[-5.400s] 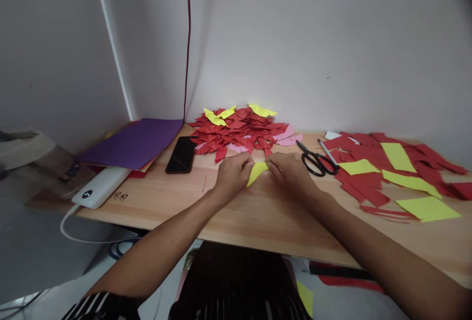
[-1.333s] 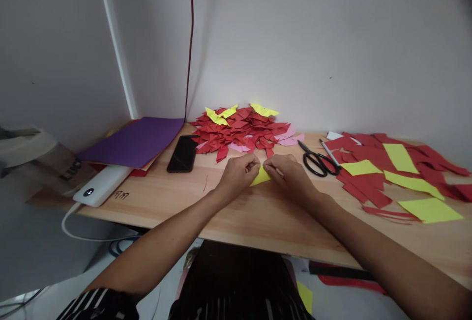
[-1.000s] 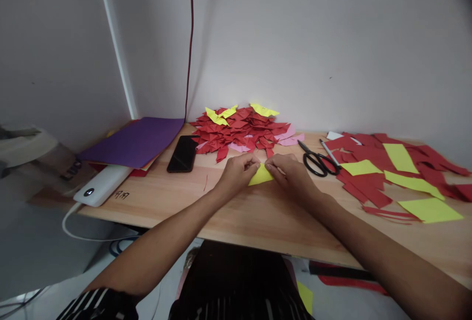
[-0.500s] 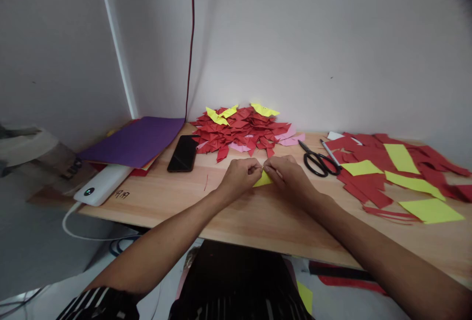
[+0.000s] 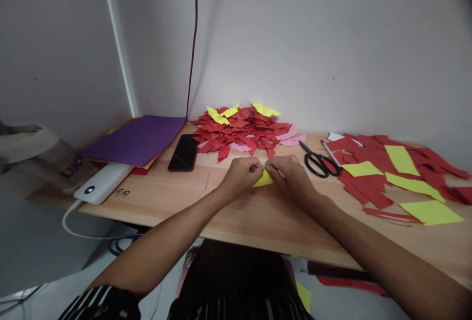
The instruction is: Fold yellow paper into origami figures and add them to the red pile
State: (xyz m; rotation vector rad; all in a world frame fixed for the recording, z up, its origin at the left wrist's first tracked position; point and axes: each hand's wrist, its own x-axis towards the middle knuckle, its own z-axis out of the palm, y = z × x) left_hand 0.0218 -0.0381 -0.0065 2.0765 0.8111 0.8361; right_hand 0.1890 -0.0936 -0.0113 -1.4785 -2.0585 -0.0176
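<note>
Both hands meet over a small yellow paper (image 5: 263,179) near the middle of the wooden table. My left hand (image 5: 244,173) pinches the paper's upper edge from the left, its fingers curled. From the right, my right hand (image 5: 283,170) pinches the same paper, its fingertips almost touching those of the left. The paper's lower part shows between the hands; the rest is hidden by the fingers. Behind them lies a heap of folded red papers (image 5: 239,128) with a few yellow folded pieces (image 5: 266,110) on top.
Black-handled scissors (image 5: 317,161) and a pen (image 5: 331,153) lie right of the hands, beside red and yellow paper strips (image 5: 401,159). At the left are a phone (image 5: 183,153), purple sheets (image 5: 138,140) and a white power bank (image 5: 103,184) with a cable.
Both hands keep their pinch on the yellow paper, with hardly any movement. The whole view has shifted very slightly.
</note>
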